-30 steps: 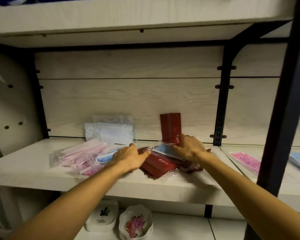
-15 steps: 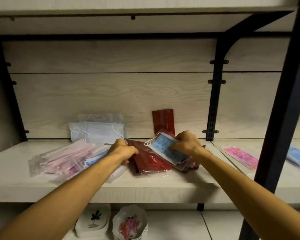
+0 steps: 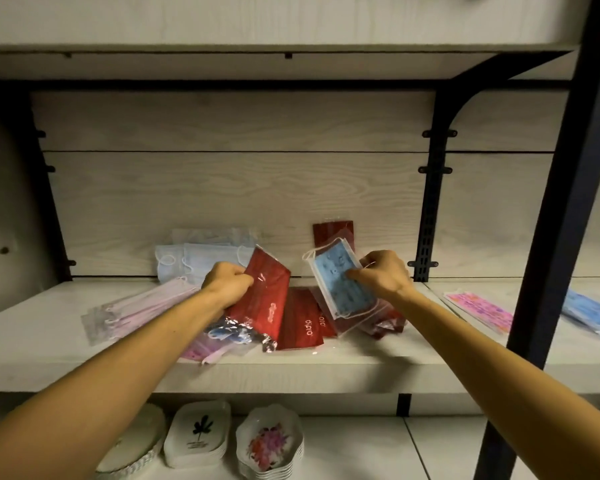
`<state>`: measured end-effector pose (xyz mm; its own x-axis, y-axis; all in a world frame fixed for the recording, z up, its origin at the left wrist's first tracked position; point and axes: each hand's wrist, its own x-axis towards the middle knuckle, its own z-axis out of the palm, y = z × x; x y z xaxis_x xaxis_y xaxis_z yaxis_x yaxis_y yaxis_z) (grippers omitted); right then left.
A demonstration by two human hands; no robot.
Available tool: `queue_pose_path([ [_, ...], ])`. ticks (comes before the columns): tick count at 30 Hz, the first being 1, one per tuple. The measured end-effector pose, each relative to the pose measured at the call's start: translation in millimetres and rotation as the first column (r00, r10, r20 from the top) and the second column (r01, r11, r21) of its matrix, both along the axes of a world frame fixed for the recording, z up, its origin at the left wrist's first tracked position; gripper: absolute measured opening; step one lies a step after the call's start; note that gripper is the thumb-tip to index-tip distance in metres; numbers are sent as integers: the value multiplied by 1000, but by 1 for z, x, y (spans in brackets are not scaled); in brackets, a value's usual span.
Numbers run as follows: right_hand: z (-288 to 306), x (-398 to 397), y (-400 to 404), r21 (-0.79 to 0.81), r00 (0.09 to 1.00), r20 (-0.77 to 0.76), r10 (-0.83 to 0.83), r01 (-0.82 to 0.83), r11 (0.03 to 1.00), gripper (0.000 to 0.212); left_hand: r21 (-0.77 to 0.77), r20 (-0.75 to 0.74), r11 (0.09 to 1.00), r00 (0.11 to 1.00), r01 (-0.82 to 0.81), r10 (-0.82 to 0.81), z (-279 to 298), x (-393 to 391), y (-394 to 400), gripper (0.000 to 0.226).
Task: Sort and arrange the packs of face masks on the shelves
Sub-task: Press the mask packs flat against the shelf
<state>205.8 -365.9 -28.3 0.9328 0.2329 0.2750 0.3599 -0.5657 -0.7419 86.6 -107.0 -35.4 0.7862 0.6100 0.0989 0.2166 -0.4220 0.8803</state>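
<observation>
My left hand (image 3: 227,283) grips a dark red mask pack (image 3: 265,294) and holds it tilted above the shelf (image 3: 32,341). A blue patterned mask pack (image 3: 342,284) is held up off the shelf by my right hand (image 3: 383,275). Between my hands, more red packs (image 3: 300,322) lie flat on the shelf, and one red pack (image 3: 331,230) stands against the back wall. Pink packs (image 3: 136,308) lie at the left. Pale blue packs (image 3: 194,259) lean at the back. A shiny blue-and-pink pack (image 3: 229,336) lies under my left wrist.
A black upright post (image 3: 565,216) stands close at the right, with a bracket rail (image 3: 430,216) behind it. Beyond it lie a pink patterned pack (image 3: 478,308) and blue packs (image 3: 593,311). Stacked dishes (image 3: 269,443) sit on the shelf below.
My left hand has taken hold of a red pack and lifted it off the pile. My right hand has raised the blue pack higher.
</observation>
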Motion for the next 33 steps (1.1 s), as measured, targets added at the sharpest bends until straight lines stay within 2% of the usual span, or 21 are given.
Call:
queue_pose_path([
  [3, 9, -15, 1, 124, 999, -2, 39, -39, 992, 19, -191, 87, 982, 996, 13, 4, 11, -16, -1, 12],
  [5, 21, -24, 1, 201, 999, 32, 28, -34, 979, 10, -256, 121, 967, 992, 16, 16, 18, -25, -4, 12],
  [9, 39, -52, -2, 384, 996, 82, 22, -52, 922, 13, -332, 174, 939, 984, 95, -38, 22, -45, -4, 12],
  [12, 37, -72, -9, 498, 985, 157, -68, -20, 867, 5, -391, 193, 909, 978, 144, -72, 17, -59, -4, 15],
  [18, 23, -123, -45, 617, 998, 58, -15, -24, 786, 8, -427, 249, 860, 950, 280, -186, 4, -80, -31, 15],
  [21, 15, -152, -73, 618, 999, 34, -13, -11, 786, 12, -432, 297, 825, 921, 365, -252, -1, -87, -58, 11],
  [24, 6, -179, -105, 613, 995, 31, -100, 60, 788, 10, -439, 313, 781, 890, 445, -332, -6, -93, -92, 9],
  [28, -5, -215, -153, 576, 984, 16, -179, 137, 806, 5, -437, 291, 729, 850, 526, -439, -19, -105, -140, 4],
  [30, -9, -226, -180, 570, 975, -9, -222, 187, 800, 7, -442, 275, 715, 840, 543, -468, -26, -107, -165, 13],
  [33, -13, -238, -218, 555, 965, -47, -259, 241, 796, 5, -404, 233, 713, 818, 574, -526, -29, -110, -200, 4],
])
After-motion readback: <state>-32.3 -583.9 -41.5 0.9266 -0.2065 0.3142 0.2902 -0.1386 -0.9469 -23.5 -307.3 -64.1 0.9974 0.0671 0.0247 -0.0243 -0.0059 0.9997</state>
